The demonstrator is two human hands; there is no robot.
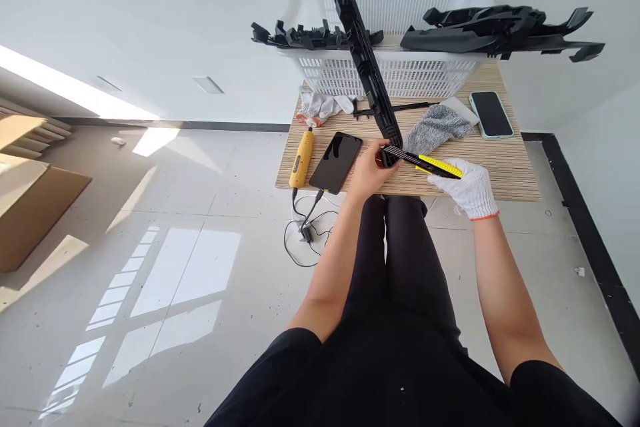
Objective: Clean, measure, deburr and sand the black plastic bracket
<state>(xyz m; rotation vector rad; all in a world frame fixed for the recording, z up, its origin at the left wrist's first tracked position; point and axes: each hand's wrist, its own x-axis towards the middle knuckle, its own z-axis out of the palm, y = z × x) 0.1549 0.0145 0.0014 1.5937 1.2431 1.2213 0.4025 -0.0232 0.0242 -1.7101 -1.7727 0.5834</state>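
Note:
My left hand, bare, is closed around the lower end of a long black plastic trim part. The part stands tilted, its far end rising above the basket. A white knit glove with an orange cuff covers my right hand, which grips a slim yellow-and-black hand tool. The tool's ridged yellow side faces up, and its hatched front end lies against or just over the part's lower end, beside my left fingers. Its exact kind is unclear. A grey cloth lies just beyond the tool.
A white plastic basket at the table's back has black plastic parts across its rim. On the wooden table are a black phone, a corded yellow tool, a glove and a pale-cased phone. Cables hang at the left.

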